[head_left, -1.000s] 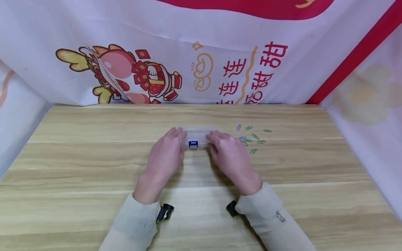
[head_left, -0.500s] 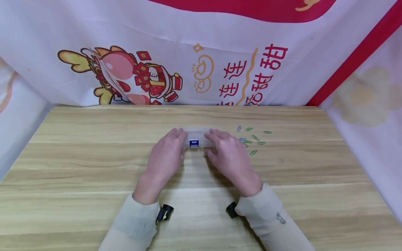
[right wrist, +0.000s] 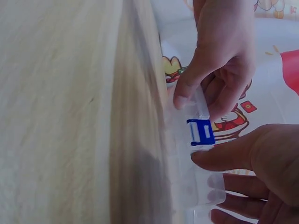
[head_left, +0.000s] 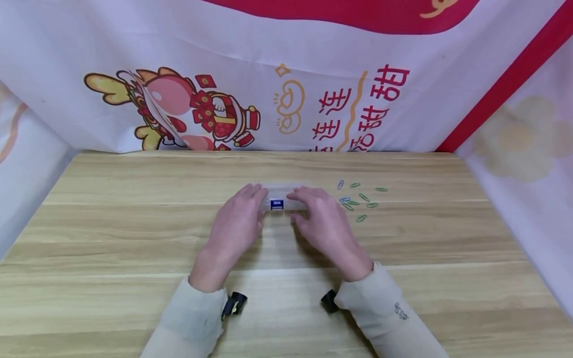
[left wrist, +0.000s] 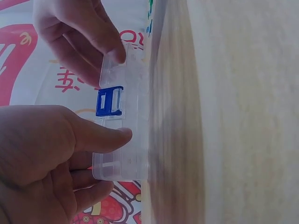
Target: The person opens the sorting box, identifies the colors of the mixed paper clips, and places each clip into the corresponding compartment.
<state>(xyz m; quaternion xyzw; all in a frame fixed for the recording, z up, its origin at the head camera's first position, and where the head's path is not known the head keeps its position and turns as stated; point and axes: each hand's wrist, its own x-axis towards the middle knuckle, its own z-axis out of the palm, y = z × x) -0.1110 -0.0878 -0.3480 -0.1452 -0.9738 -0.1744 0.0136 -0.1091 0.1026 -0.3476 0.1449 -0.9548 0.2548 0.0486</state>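
A clear plastic storage box (head_left: 279, 191) with a blue latch (head_left: 277, 204) on its near side sits on the table between the two hands. My left hand (head_left: 235, 216) grips its left end; in the left wrist view the thumb (left wrist: 114, 137) lies on the latch side and the fingers reach behind. At the other end, my right hand (head_left: 324, 219) straddles the box, fingertips over the top and thumb low in front. The right wrist view has that thumb (right wrist: 210, 158) right beside the latch. Inside the box, nothing distinct shows.
Several green paper clips (head_left: 364, 197) and a few blue paper clips (head_left: 340, 184) lie scattered just right of the right hand. Behind the wooden table (head_left: 134, 223) hangs a printed white cloth (head_left: 215, 30). Black wrist cameras (head_left: 329, 301) sit at both cuffs.
My right fingertips have slid left along the box toward the latch, and the right thumb has spread out from under the hand. The left hand and the paper clips stay put.
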